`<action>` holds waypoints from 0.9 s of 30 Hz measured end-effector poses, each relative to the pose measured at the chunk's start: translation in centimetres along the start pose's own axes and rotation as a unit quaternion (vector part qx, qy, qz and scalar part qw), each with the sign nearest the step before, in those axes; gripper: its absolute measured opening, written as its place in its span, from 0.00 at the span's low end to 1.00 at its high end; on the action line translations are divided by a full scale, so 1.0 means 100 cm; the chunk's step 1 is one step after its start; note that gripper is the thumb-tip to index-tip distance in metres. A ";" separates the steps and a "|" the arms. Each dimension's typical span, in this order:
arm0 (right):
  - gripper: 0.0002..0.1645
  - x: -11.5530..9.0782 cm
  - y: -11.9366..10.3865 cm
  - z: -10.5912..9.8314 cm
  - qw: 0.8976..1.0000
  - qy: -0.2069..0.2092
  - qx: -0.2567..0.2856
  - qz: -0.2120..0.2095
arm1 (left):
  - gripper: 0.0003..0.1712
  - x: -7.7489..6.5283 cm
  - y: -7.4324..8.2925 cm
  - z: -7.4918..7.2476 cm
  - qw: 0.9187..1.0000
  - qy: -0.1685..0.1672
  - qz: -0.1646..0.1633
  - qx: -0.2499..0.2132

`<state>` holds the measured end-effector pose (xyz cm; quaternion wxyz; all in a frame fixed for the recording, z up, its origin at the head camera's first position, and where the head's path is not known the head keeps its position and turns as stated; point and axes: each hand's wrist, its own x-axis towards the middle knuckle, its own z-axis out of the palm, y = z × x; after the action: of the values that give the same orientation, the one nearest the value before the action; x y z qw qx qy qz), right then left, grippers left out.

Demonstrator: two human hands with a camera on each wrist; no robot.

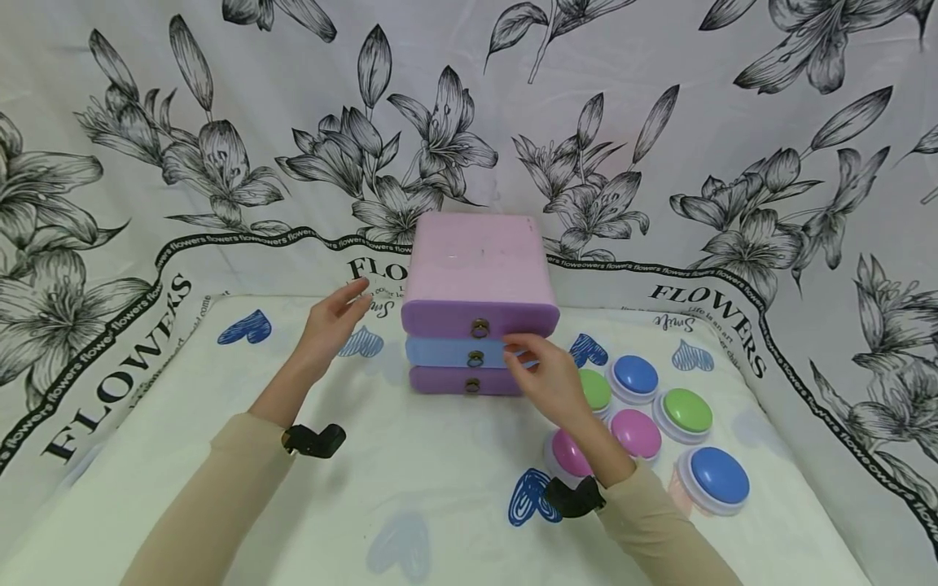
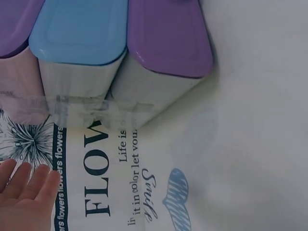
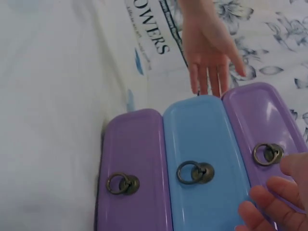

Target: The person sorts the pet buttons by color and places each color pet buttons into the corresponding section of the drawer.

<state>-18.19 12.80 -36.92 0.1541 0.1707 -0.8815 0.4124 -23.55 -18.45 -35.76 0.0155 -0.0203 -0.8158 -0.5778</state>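
Observation:
A small chest of drawers (image 1: 476,259) with a pink top stands in the middle of the table. Its front has a purple top drawer (image 1: 440,319), a blue middle drawer (image 1: 440,352) and a purple bottom drawer (image 1: 440,381), all closed. Each carries a bronze ring pull (image 3: 195,172). My left hand (image 1: 330,330) hovers beside the chest's left side, fingers extended and holding nothing. In front of the right part of the drawers is my right hand (image 1: 548,378), its fingers loosely bent and nothing in them. The right wrist view has its fingertips (image 3: 262,199) overlapping the top and middle drawers.
Several dome-topped round buttons on white bases lie right of the chest, among them a blue one (image 1: 721,475), a green one (image 1: 687,409) and a pink one (image 1: 636,433). A white cloth (image 1: 352,505) with blue hearts covers the table. Flower-printed fabric (image 1: 315,89) hangs behind.

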 end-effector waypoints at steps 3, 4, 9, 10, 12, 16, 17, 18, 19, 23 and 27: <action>0.13 0.001 -0.003 0.004 1.000 0.004 -0.001 0.002 | 0.35 0.004 0.004 0.005 1.000 -0.006 -0.003 -0.010; 0.13 0.002 -0.003 0.005 1.000 0.007 0.000 0.002 | 0.34 0.005 0.005 0.007 1.000 -0.008 -0.003 -0.013; 0.12 0.003 -0.007 0.012 0.999 0.019 0.017 0.023 | 0.35 0.009 0.012 0.015 1.000 -0.016 0.001 -0.021; 0.12 0.003 -0.008 0.013 0.999 0.019 0.025 0.029 | 0.36 0.010 0.014 0.017 1.000 -0.015 0.002 -0.022; 0.12 0.004 -0.010 0.015 0.998 0.015 0.042 0.042 | 0.35 0.012 0.018 0.020 1.000 -0.015 0.002 -0.025; 0.12 0.005 -0.012 0.019 0.995 0.003 0.071 0.072 | 0.34 0.016 0.025 0.026 0.999 -0.014 0.005 -0.036; 0.12 0.005 -0.012 0.020 0.993 -0.001 0.079 0.082 | 0.34 0.016 0.026 0.028 0.999 -0.015 0.005 -0.038; 0.12 0.005 -0.012 0.020 0.992 -0.005 0.088 0.095 | 0.34 0.016 0.027 0.029 0.999 -0.016 0.004 -0.040; 0.12 0.006 -0.013 0.021 0.989 -0.011 0.101 0.107 | 0.34 0.016 0.028 0.030 0.999 -0.016 0.005 -0.043; 0.14 0.006 -0.013 0.022 0.975 -0.033 0.162 0.151 | 0.35 0.017 0.030 0.033 0.999 -0.020 0.010 -0.044; 0.14 0.007 -0.013 0.024 0.959 -0.052 0.217 0.173 | 0.35 0.018 0.031 0.035 0.998 -0.023 0.019 -0.051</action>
<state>-18.59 10.00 -37.24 -0.0062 0.0665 -0.7936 0.6047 -25.18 -14.04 -33.89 0.0068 -0.0497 -0.7847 -0.6179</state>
